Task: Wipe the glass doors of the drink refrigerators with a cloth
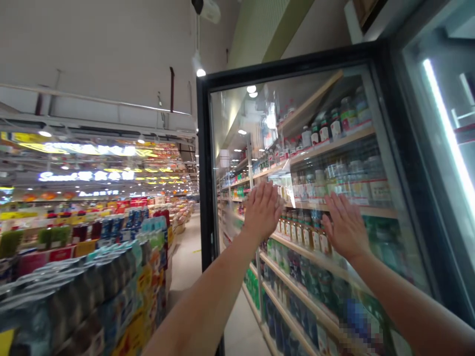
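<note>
A glass door (pixel 230 128) in a black frame stands swung open in front of me. My left hand (pixel 262 210) lies flat against the middle of its pane, fingers stretched and close together. A pale edge shows behind those fingers; I cannot tell whether it is a thin cloth or a reflection. Farther right, my right hand (pixel 345 227) is up at the same pane with its palm toward the glass and its fingers extended, slightly blurred. Whether its palm touches the glass is unclear. Bottles (pixel 304 230) on shelves show in the pane behind both hands.
The lit cooler interior (pixel 449 128) is at the far right, beside the door's hinge side. Shrink-wrapped drink packs (pixel 74 282) are stacked at the lower left. An aisle floor (pixel 187 242) runs between them and the door. Bright shop signs (pixel 87 175) hang farther back.
</note>
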The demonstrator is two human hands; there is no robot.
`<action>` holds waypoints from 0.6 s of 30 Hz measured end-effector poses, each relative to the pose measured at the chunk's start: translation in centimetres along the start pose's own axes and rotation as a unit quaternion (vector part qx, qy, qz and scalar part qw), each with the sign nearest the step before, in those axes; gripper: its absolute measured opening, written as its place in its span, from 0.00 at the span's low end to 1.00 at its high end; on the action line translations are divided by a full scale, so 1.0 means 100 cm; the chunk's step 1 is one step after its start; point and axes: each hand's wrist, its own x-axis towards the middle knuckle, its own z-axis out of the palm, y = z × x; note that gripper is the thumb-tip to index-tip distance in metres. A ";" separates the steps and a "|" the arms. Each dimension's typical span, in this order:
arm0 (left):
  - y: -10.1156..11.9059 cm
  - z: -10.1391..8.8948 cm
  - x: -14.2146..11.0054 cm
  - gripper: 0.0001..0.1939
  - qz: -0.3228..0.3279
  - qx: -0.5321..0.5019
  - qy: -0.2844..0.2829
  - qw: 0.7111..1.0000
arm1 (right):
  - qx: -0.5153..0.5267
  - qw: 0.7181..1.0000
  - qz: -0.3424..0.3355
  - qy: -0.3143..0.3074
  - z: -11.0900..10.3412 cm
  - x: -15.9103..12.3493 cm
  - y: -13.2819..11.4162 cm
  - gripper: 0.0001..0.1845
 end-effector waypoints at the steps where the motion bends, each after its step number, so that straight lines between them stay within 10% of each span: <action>1: 0.003 0.000 -0.003 0.32 0.027 -0.002 -0.004 1.000 | 0.001 1.000 -0.002 0.004 0.000 0.000 0.000 0.37; 12: 0.003 -0.007 -0.011 0.37 0.022 -0.113 0.081 0.990 | 0.012 0.999 0.007 0.031 -0.007 0.007 -0.006 0.38; 18: -0.005 -0.004 -0.014 0.45 0.003 -0.162 0.101 0.982 | 0.241 0.960 -0.140 -0.019 -0.024 0.056 -0.076 0.27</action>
